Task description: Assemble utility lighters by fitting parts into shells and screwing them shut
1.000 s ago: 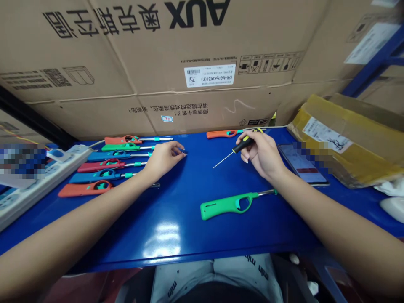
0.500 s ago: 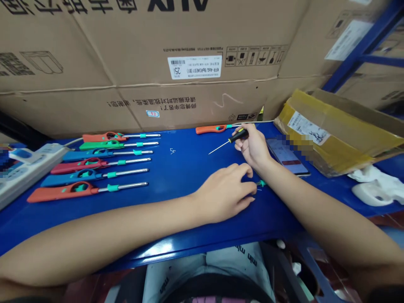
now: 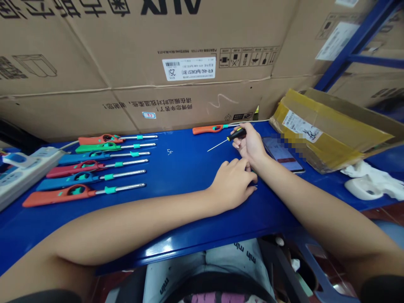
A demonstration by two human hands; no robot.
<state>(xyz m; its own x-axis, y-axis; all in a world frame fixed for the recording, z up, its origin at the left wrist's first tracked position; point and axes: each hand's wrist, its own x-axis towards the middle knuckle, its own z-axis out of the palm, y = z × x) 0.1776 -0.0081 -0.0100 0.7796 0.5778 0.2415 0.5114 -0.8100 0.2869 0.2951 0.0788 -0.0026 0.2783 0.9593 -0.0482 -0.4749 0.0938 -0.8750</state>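
Black-and-yellow-handled, a screwdriver is being clamped in the right hand above the counter; the left hand is being held curled near the right wrist; its grip cannot be told.

Colourful lighters on blue table

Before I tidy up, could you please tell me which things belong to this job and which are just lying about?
Job, apparently: screwdriver in the right hand; six lined-up lighters; lone orange lighter.
Probably lying about: phone; taped carton; power strip.
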